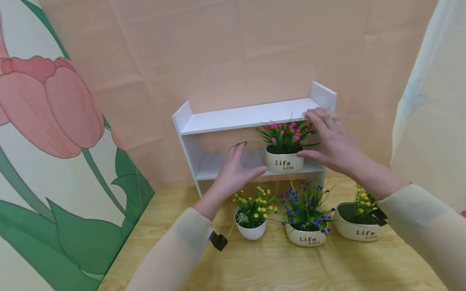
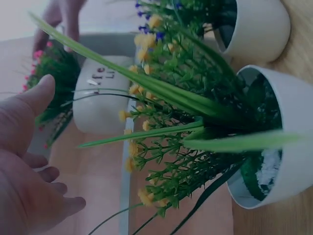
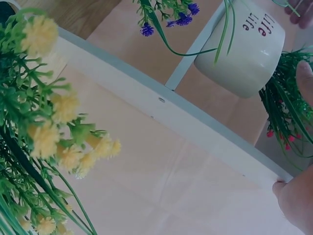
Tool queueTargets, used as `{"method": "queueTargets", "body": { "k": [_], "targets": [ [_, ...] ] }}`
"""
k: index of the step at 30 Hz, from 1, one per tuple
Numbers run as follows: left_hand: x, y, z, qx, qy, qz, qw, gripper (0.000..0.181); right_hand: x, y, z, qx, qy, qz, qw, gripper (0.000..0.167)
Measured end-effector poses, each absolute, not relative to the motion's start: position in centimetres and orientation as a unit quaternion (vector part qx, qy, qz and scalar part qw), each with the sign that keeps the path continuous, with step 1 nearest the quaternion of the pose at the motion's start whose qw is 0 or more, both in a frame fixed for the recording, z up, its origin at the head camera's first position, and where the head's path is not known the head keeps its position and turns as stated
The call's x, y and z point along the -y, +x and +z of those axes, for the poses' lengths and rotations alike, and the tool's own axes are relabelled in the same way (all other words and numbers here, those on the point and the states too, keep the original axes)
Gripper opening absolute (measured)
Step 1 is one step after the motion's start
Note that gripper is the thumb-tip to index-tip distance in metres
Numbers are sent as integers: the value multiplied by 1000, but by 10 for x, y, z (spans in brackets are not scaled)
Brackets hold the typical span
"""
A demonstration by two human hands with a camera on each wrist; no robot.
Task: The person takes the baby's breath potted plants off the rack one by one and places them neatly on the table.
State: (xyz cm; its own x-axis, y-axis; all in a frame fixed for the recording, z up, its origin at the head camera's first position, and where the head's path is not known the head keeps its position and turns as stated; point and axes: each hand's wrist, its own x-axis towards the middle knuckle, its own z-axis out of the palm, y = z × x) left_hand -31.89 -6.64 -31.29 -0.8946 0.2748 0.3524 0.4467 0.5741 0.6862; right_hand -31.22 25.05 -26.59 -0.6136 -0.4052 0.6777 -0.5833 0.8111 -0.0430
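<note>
A white oval pot (image 1: 285,161) marked "Life", planted with pink flowers (image 1: 285,133), stands at the front of the lower board of a white two-tier shelf (image 1: 251,112). Left of this pot is my left hand (image 1: 236,169), fingers spread and thumb pointing toward the pot. In the left wrist view its palm (image 2: 24,161) holds nothing. On the other side, my right hand (image 1: 333,139) has its fingers up by the top board's front edge and its thumb close to the pot's right side. Whether that thumb touches the pot I cannot tell.
On the wooden table (image 1: 255,266) before the shelf stand a round white pot (image 1: 252,231) with yellow flowers, an oval pot (image 1: 306,236) with purple flowers, and another oval pot (image 1: 358,231) with yellow flowers, partly behind my right sleeve. A tulip-printed panel (image 1: 54,121) borders the left.
</note>
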Motion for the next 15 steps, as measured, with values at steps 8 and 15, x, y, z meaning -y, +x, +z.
{"method": "queueTargets", "body": {
  "k": [8,15],
  "targets": [
    [48,-340,-311,876,-214,-427,67,113,-251,-312,-268,880,285,146,351,118],
    [37,-353,-310,862,-231,-449,45,107,-250,-312,-267,882,284,140,347,116]
  ]
}}
